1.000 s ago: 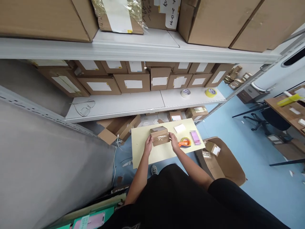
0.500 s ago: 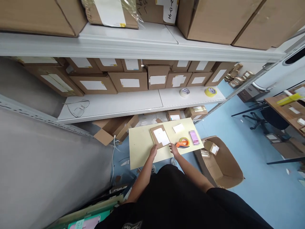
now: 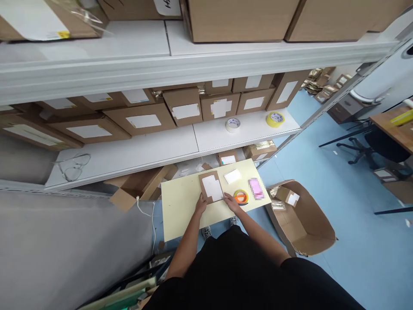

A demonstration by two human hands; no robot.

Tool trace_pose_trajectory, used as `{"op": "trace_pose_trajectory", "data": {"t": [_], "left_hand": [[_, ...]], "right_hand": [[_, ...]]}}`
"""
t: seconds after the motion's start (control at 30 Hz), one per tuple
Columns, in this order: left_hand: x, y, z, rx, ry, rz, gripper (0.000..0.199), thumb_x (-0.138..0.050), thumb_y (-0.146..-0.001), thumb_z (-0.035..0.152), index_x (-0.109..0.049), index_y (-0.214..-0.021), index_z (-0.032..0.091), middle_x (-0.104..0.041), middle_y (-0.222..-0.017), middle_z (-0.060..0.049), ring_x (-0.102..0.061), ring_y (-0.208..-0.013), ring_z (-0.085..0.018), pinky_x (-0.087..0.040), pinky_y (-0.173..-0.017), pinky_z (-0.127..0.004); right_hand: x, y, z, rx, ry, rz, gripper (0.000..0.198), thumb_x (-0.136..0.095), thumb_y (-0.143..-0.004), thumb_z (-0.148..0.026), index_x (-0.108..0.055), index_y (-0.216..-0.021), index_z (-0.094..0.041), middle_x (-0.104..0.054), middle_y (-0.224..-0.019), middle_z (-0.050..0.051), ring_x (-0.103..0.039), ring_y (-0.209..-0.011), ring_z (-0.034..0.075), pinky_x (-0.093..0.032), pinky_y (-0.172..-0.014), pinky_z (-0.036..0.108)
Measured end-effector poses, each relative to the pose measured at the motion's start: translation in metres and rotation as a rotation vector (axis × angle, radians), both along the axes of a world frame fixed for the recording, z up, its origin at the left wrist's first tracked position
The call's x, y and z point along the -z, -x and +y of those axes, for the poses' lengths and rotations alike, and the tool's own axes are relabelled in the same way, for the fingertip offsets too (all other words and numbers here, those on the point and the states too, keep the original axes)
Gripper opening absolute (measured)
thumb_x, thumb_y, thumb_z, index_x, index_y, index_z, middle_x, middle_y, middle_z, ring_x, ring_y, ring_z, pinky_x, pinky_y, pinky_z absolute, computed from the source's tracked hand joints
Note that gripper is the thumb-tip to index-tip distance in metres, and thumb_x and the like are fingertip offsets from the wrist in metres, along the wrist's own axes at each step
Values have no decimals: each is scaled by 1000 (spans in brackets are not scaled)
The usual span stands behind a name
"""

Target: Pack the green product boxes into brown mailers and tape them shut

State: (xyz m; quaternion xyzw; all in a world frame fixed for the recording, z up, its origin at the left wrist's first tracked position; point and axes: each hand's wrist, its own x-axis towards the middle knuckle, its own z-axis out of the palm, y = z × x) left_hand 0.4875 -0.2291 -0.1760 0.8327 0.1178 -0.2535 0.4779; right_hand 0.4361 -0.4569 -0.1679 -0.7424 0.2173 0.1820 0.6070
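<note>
A flat cardboard box (image 3: 203, 181) with a white label on its top lies on the cream tabletop (image 3: 180, 211). My left hand (image 3: 200, 205) grips its near left corner, fingers closed along the edge. At the near right corner my right hand (image 3: 231, 202) holds the same box, its fingers partly hidden by the hand itself. Just beyond the right hand sits a yellow roll of tape with an orange dispenser (image 3: 240, 198). A white stack, perhaps labels (image 3: 232, 176), lies past the box, and a blurred pink item (image 3: 256, 188) is to the right.
A shelf (image 3: 155, 148) with several labelled boxes (image 3: 145, 120) crosses in front, bearing a white tape roll (image 3: 232, 125), a yellow tape roll (image 3: 275, 119) and eyeglasses (image 3: 72, 167). A large open carton (image 3: 306, 224) stands on the floor at right, with small packages inside.
The view has turned, shifting the shelf and table leftward. The box now sits straighter, less turned. Both hands are still at its near corners.
</note>
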Motion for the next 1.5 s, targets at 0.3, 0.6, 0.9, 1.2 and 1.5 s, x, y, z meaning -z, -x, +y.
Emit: {"op": "trace_pose_trajectory", "data": {"t": [0.3, 0.6, 0.9, 1.2, 1.5], "left_hand": [[-36, -45, -105, 67, -125, -343, 57, -54, -93, 21, -53, -149, 23, -57, -151, -11, -52, -139, -28, -41, -118, -40], [25, -130, -197, -13, -159, 50, 80, -73, -82, 26, -42, -154, 9, -61, -145, -22, -62, -131, -35, -46, -109, -39], [26, -131, -211, 89, -390, -42, 43, -75, -78, 15, -63, -120, 12, -53, -146, -25, -55, -132, -37, -43, -108, -41], [25, -143, -212, 265, -525, -26, 45, -88, -71, 29, -61, -107, 23, -66, -129, -15, -58, -126, -33, -44, -103, -41], [17, -135, -207, 232, -389, -218, 29, -80, -80, 28, -62, -103, 24, -71, -117, -8, -63, -116, -26, -47, -99, -35]], "right_hand": [[10, -88, -111, -52, 396, -90, 64, -51, -91, -28, -50, -153, -12, -48, -161, 13, -42, -151, 28, -30, -127, 42], [54, -104, -115, -506, 620, -28, 73, -48, -90, -15, -37, -162, -15, -28, -172, 9, -12, -162, 31, -36, -121, 48], [47, -107, -108, -662, 602, -34, 80, -48, -88, -10, -32, -165, -24, -38, -168, 6, -15, -162, 30, -34, -122, 52], [44, -105, -128, -518, 561, -1, 73, -47, -91, -9, -40, -161, -25, -48, -162, 8, -21, -160, 31, -40, -119, 50], [27, -99, -158, -152, 374, -184, 59, -53, -92, -24, -53, -151, -18, -59, -150, 13, -55, -138, 28, -43, -117, 42]]}}
